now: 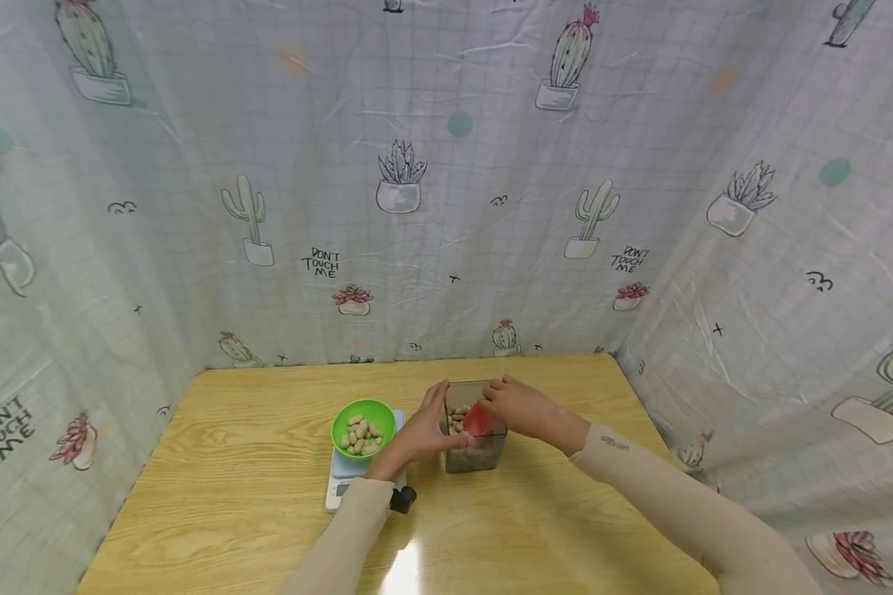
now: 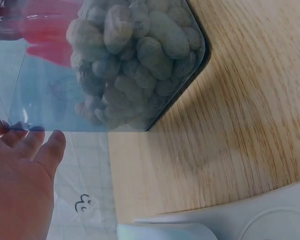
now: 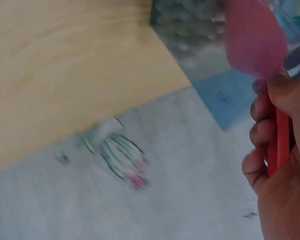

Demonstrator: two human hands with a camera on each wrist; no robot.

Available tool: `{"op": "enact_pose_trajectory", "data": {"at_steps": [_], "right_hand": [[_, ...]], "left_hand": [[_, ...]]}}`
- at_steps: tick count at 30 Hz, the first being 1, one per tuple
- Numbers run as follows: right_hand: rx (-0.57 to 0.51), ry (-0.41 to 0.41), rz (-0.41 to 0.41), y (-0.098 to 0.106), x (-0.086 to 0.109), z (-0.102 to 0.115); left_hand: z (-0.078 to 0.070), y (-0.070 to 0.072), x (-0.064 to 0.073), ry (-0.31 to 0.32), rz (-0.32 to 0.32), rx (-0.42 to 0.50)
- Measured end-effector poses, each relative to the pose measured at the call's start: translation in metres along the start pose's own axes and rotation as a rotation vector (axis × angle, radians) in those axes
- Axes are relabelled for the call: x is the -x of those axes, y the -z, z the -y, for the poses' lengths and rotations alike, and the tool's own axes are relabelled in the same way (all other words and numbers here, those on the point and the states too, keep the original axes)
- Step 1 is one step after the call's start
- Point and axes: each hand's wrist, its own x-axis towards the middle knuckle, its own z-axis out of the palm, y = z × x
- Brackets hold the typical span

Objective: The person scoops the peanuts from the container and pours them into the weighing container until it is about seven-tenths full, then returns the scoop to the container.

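A clear, square-sided container (image 1: pixel 473 460) of unshelled peanuts (image 2: pixel 135 65) stands upright on the table. My left hand (image 1: pixel 420 431) holds it at the upper left, fingertips against the wall and thumb across the front. In my right hand (image 1: pixel 528 409) is a red scoop (image 1: pixel 479 420), its handle gripped in curled fingers, as the right wrist view shows. The scoop's head is inside the container, close to the peanuts and partly seen through the wall. Left of my left hand, a green bowl (image 1: pixel 361 405) of peanuts sits on a white kitchen scale (image 1: pixel 338 489).
The wooden table (image 1: pixel 253 479) extends to both sides and toward me. A cactus-print curtain (image 1: pixel 446 248) hangs behind it and along both sides. A black wrist device (image 1: pixel 403 499) on my left wrist overlaps the scale's right edge.
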Motion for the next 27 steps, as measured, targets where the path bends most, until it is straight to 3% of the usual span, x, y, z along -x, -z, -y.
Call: {"op": "enact_pose_trajectory", "data": {"at_steps": [9, 13, 19, 27], "right_hand": [[-0.153, 0.023, -0.141, -0.013, -0.008, 0.007], [-0.289, -0.016, -0.143, -0.015, -0.004, 0.006], [-0.273, -0.045, -0.18, -0.015, -0.013, 0.013], [-0.384, -0.098, -0.144, -0.008, -0.01, 0.009]], "left_hand": [[0.003, -0.002, -0.001, -0.008, -0.015, 0.023], [0.004, -0.006, -0.001, 0.002, -0.011, 0.018], [-0.002, -0.006, -0.001, -0.006, -0.015, 0.038], [-0.001, -0.002, 0.001, 0.003, -0.011, 0.042]]}}
